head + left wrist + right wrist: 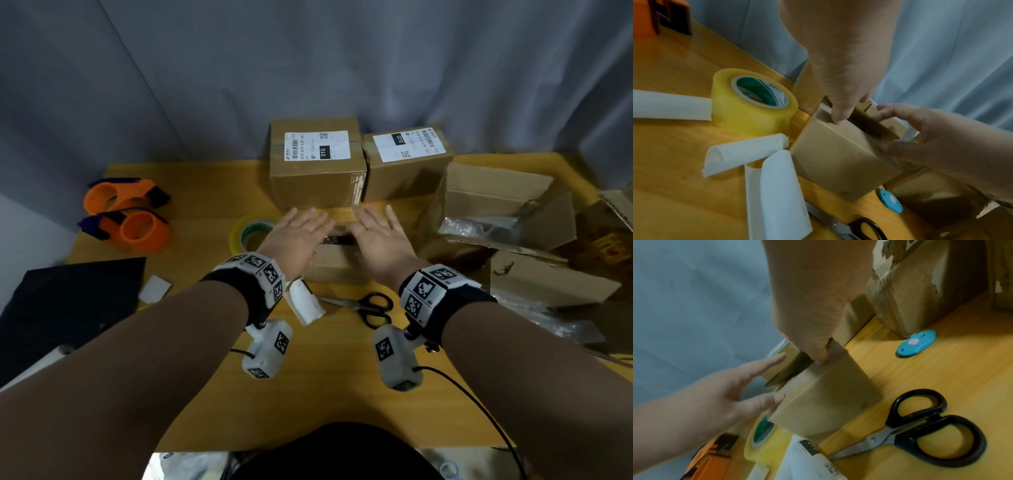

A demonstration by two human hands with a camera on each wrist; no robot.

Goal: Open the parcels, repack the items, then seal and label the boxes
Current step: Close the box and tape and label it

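Standing at the bench [205,394], the person reaches both arms forward to a small box [334,263] just past the scissors [371,308] and the curled white label backings [306,301]. The box sits mid-bench, its top flaps nearly shut, with a dark slit left between them. Plain thin cardboard, so I'd guess it is light and stiff along the edges but soft in the flap panels; it would likely skid on the smooth wood if pushed from one side only. Best held by pressing flat on both flaps at once, or by the two side walls.

The left hand [296,240] is spread, fingers straight, palm down on the left flap; the left wrist view shows a fingertip resting at the slit's edge. The right hand [378,238] mirrors it, flat and open on the right flap, gripping nothing.

Just left of the box lies a tape roll [253,231], close enough to grab for sealing. Farther left are two orange tape dispensers [130,212]. Behind stand two sealed, labelled parcels [317,164], side by side, and to the right opened cartons [503,205] with plastic wrap.
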